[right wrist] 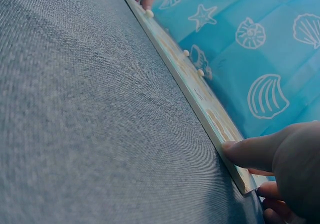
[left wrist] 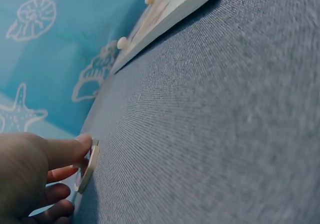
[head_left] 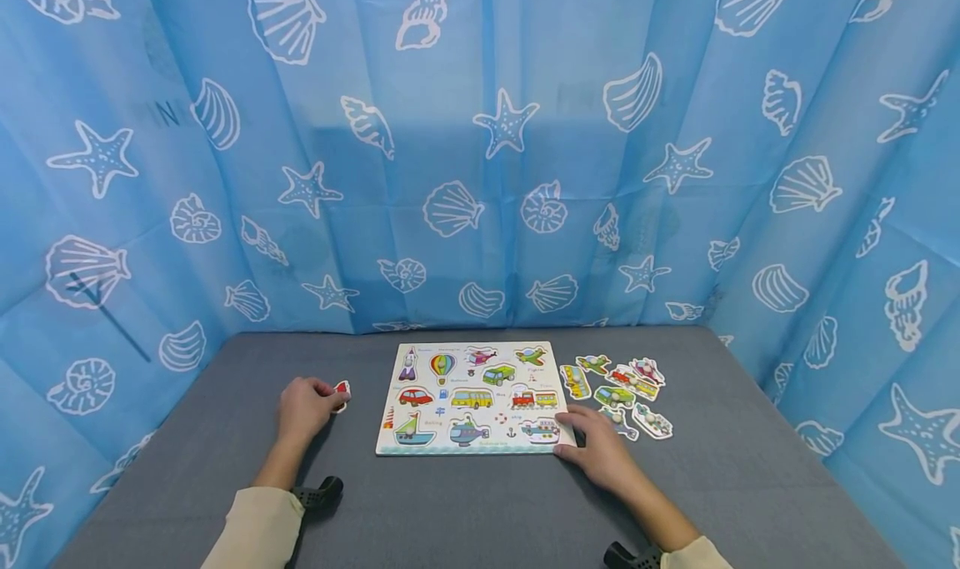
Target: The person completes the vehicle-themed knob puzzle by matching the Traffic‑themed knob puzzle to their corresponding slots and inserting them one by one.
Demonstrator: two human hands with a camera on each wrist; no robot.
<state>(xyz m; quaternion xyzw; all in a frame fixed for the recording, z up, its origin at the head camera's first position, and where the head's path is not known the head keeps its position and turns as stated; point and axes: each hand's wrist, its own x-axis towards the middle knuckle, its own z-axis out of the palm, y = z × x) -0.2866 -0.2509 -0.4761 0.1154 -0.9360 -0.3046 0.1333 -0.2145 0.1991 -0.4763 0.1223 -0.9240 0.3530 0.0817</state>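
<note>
Left hand [head_left: 303,408]: rests on the grey table left of the puzzle board; thumb and fingers curled lightly, pinching a small red-and-white puzzle piece at its edge.
Red puzzle piece [head_left: 342,390]: flat piece with a red picture, at the left hand's fingertips, well apart from the board's left edge; the left wrist view shows it tilted on edge against the cloth, thumb on top, fingers beneath.
Right hand [head_left: 596,450]: lies at the near right corner of the board; fingers nearly straight, thumb tip pressed against the board's edge, nothing gripped.
Puzzle board [head_left: 420,361]: white wooden tray, flat on the table between the two hands; printed with vehicles, among them a balloon, a rocket, a helicopter, a plane, cars, a bus, a train and boats. Small pale knobs stand up from several pieces.
Loose pieces [head_left: 617,395]: cluster of cut-out vehicle pieces on the table just right of the board, near the right hand's fingers.
Table [head_left: 465,511]: covered in grey woven cloth.
Curtain [head_left: 480,152]: blue, printed with white shells and starfish, enclosing the table on three sides.
Sleeves [head_left: 255,529]: beige, at both wrists.
</note>
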